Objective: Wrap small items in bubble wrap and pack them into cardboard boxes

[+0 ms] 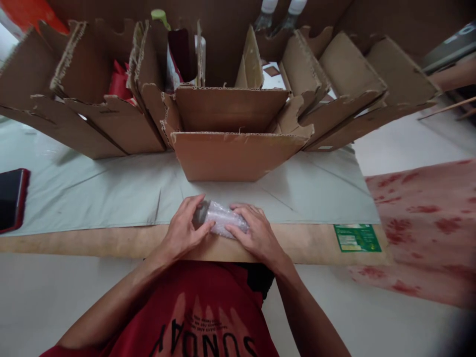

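A small item wrapped in bubble wrap [222, 219] lies on the near edge of a flat cardboard sheet [92, 243]. My left hand [185, 228] grips its left end, thumb and fingers curled round it. On the right end my right hand [253, 230] presses down, fingers closed over the wrap. What is inside the wrap is hidden.
Several open cardboard boxes [232, 153] stand in a row behind, holding bottles [160, 19] and red packing. Grey paper [92, 193] covers the cardboard sheet. A dark phone in a red case [11, 198] lies at left, a green label [356, 238] at right, a red-patterned cloth [427, 223] beyond.
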Demonstrator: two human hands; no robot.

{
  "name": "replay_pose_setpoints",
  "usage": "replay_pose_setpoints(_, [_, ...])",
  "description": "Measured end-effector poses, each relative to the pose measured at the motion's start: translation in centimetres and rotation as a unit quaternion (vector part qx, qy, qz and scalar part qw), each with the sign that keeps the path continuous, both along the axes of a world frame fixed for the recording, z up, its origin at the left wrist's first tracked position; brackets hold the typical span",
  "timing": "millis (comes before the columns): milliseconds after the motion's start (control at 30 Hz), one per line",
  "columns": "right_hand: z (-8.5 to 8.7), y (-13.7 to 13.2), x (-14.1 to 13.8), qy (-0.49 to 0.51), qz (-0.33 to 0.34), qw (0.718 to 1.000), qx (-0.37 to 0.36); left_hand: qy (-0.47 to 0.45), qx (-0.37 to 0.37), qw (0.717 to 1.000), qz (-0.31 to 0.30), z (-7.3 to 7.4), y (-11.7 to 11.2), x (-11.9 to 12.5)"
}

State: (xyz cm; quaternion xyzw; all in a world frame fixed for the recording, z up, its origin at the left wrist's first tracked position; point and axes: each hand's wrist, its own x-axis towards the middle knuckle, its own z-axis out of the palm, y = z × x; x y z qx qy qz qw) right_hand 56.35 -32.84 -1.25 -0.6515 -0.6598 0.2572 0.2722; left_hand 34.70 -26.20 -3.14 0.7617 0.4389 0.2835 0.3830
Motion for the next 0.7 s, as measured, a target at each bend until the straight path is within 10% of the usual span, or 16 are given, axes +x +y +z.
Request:
replay_pose_setpoints(167, [0.8,-2.6,-0.8,0.143,-0.066,0.987,-0.018,-0.109,-0.204,0.971,-0.058,2.1,-0.8,-0.4])
replay_pose_setpoints(333, [1.9,-3.2,-0.4,0.273,-0.119,0.954,-0.042,-0.182,-0.196,0.963,-0.029,3.0,-1.9,0.0])
replay_pose_setpoints(500, [5.6,-1.9,0.8,0.227,-0.062,0.970,0.058,-0.187,-0.071,0.978,-0.053,4.4,-1.0,-0.8])
replay_pose_setpoints(700, [12.9,2.1,4.5,0.075,-0.186,0.942,0.270,-0.117,0.300,0.945,0.051,9.8,7.1,-1.0])
